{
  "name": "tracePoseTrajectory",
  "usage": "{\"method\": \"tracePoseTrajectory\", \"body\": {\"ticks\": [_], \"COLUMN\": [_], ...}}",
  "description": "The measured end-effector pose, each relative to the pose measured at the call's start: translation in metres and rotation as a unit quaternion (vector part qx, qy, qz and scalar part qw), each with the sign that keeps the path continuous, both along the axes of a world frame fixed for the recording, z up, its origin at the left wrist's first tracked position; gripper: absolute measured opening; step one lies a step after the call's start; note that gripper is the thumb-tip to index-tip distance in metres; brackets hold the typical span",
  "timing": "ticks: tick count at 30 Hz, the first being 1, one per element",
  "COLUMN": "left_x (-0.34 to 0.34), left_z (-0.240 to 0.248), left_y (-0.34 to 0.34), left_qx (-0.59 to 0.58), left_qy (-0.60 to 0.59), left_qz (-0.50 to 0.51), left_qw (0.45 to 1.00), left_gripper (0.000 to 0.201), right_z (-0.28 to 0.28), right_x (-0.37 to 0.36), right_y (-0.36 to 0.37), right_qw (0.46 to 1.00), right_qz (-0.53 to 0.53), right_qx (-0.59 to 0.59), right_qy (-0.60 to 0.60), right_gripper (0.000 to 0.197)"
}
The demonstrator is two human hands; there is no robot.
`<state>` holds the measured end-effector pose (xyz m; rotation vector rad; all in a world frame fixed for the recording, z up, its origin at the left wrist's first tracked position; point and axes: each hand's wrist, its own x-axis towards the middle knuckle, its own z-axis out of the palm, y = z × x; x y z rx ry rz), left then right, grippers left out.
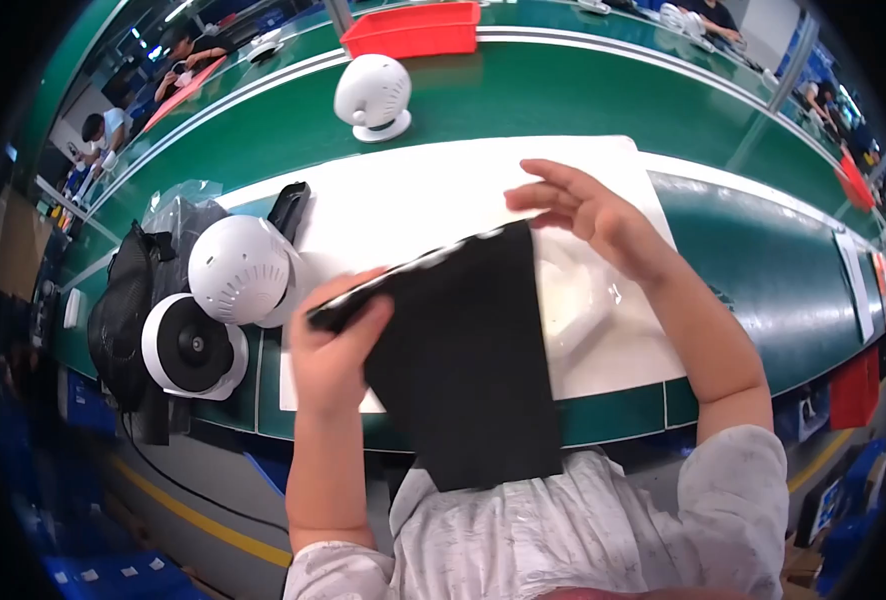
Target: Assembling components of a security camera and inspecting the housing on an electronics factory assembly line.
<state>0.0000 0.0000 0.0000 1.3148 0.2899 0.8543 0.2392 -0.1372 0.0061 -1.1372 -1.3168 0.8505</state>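
Note:
My left hand (335, 345) grips the left end of a floppy-looking black sheet (463, 370), thumb on the near face and fingers behind its top edge. That top edge shows a row of white patches and slants up to the right. The lower part of the sheet hangs in front of my shirt. My right hand (593, 215) is just above the sheet's upper right corner, fingers spread and holding nothing. Beneath my right forearm, a whitish translucent piece (573, 300) lies on the white mat (443, 190); its kind is unclear.
Left of the mat stand a round white fan-like unit (240, 270) and another with a black disc (195, 343), beside a black mesh bag (128, 310) and clear plastic. A small white fan (375, 97) and a red bin (413, 30) stand farther back. Other people work beyond.

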Motion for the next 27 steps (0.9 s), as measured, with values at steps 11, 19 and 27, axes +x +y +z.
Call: {"method": "tracePoseTrajectory", "body": {"ticks": [11,19,27], "left_x": [-0.049,-0.053,-0.051], "left_z": [-0.043,-0.042,-0.041], "left_y": [0.003,0.004,0.005], "left_qx": [0.131,0.234,0.276], "left_qy": [0.082,0.019,-0.010], "left_qz": [0.162,0.109,0.111], "left_qw": [0.975,0.966,0.955], "left_gripper": [0.025,0.032,0.027], "right_z": [-0.011,-0.055,-0.018], "right_x": [-0.008,0.005,0.069], "right_y": [0.227,0.271,0.198], "right_qw": [0.830,0.738,0.695], "right_qz": [-0.080,-0.327,-0.408], "right_qx": [-0.293,-0.271,0.019], "right_qy": [-0.467,-0.524,-0.592], "right_gripper": [0.074,0.056,0.018]}}
